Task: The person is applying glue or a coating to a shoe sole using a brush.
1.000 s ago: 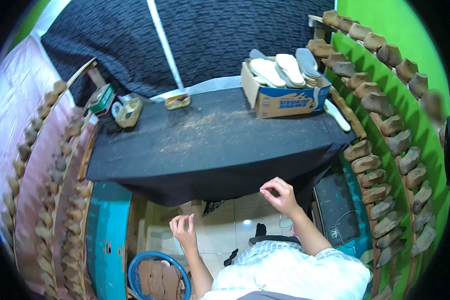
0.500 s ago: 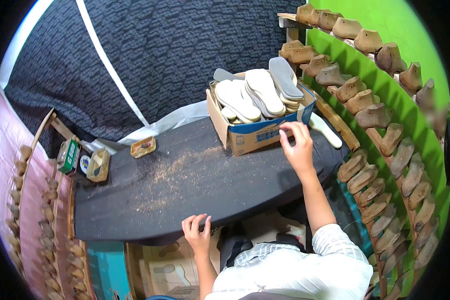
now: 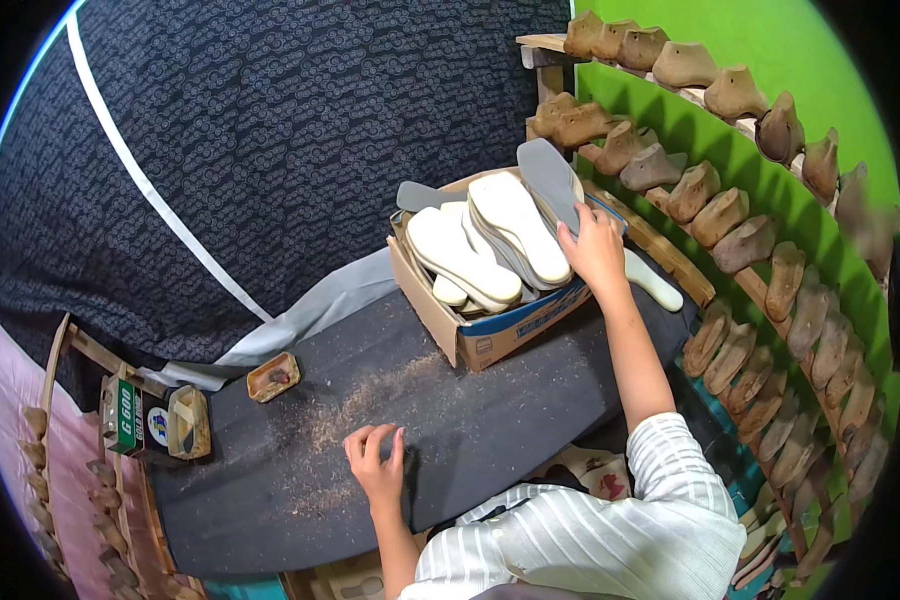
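Observation:
In the middle of the table stands an open cardboard box (image 3: pixel 518 342), heaped with shoe insoles. Cream-white insoles (image 3: pixel 462 262) lie on top at the left and centre. My right hand (image 3: pixel 600 250) is at the box's right side, its thumb and fingers closed about the near end of a grey insole (image 3: pixel 548 178); the fingertips are partly hidden. Another grey insole (image 3: pixel 422 196) pokes out at the back left. Over the near part of the table hovers my left hand (image 3: pixel 378 468), fingers loosely bent and apart, holding nothing.
Wood shavings (image 3: pixel 342 425) litter the dark table cover (image 3: pixel 510 425). A small tray (image 3: pixel 273 378), a tan container (image 3: pixel 188 425) and a green-and-white box (image 3: pixel 125 415) sit at the left. A pale insole (image 3: pixel 654 282) lies right of the box. Racks of wooden shoe lasts (image 3: pixel 720 215) flank both sides.
My right hand has moved from in front of the box up to the grey insole and closed on it. My left hand has come in over the table. The view has shifted.

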Demonstrator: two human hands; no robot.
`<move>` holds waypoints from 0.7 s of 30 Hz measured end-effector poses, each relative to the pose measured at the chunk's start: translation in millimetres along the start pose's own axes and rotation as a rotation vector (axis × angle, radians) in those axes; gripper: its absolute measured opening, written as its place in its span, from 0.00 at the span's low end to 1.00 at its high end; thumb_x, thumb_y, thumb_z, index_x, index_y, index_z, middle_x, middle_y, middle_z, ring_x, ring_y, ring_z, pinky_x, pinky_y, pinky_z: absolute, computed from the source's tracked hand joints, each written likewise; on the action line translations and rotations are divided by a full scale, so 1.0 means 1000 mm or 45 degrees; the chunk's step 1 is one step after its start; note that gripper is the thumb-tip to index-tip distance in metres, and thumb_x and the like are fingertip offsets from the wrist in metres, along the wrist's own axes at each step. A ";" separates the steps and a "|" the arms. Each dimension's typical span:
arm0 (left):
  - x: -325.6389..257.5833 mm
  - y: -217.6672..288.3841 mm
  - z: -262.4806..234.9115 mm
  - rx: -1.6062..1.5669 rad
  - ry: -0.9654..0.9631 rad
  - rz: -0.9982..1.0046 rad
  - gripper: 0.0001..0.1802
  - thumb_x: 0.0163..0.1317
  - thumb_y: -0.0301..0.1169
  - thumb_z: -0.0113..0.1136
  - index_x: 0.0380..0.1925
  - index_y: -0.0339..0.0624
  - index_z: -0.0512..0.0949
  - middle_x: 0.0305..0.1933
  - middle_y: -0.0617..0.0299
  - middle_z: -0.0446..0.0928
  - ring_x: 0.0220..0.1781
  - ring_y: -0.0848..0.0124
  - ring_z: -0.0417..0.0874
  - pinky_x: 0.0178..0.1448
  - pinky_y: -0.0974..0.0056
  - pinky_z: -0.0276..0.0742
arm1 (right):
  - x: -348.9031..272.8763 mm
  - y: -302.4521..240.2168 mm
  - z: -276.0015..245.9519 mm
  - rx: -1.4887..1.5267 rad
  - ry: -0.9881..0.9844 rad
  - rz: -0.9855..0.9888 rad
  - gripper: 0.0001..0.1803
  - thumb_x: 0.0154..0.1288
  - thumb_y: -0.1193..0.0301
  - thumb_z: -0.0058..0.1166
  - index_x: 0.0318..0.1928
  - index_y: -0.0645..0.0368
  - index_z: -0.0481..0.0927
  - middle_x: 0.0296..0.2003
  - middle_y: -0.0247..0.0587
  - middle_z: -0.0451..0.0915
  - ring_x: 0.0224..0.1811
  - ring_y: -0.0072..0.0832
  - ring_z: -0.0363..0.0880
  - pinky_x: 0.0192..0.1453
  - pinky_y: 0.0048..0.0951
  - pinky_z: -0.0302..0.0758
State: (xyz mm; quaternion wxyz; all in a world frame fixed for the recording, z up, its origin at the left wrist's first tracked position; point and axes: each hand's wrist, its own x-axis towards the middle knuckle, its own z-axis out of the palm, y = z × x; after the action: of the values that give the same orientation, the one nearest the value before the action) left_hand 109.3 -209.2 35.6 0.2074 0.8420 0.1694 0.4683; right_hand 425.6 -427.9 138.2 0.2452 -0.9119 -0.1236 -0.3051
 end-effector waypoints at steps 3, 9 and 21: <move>0.005 0.001 0.003 0.000 -0.024 0.026 0.09 0.45 0.27 0.68 0.29 0.45 0.79 0.32 0.60 0.71 0.36 0.62 0.72 0.42 0.61 0.68 | -0.001 0.000 0.003 -0.013 0.016 -0.029 0.25 0.55 0.59 0.56 0.50 0.60 0.72 0.44 0.57 0.71 0.50 0.49 0.68 0.54 0.44 0.66; -0.011 0.008 -0.001 -0.020 -0.056 -0.044 0.06 0.48 0.23 0.62 0.29 0.41 0.79 0.32 0.56 0.72 0.38 0.60 0.73 0.43 0.61 0.69 | -0.003 -0.001 -0.006 0.045 0.214 -0.206 0.22 0.55 0.60 0.57 0.48 0.58 0.74 0.39 0.52 0.71 0.46 0.46 0.68 0.51 0.43 0.66; -0.100 0.046 -0.043 0.184 0.071 -0.291 0.07 0.48 0.23 0.61 0.30 0.43 0.79 0.32 0.57 0.71 0.37 0.60 0.71 0.43 0.60 0.69 | -0.095 -0.036 -0.058 2.220 -0.999 0.330 0.33 0.70 0.49 0.29 0.55 0.68 0.67 0.35 0.49 0.78 0.26 0.23 0.71 0.28 0.20 0.68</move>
State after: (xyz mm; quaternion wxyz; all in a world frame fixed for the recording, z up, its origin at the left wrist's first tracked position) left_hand 25.9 -288.3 7.7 0.1933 0.8166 0.3032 0.4515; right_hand 308.6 -435.3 132.9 0.8093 -0.4530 -0.2783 0.2497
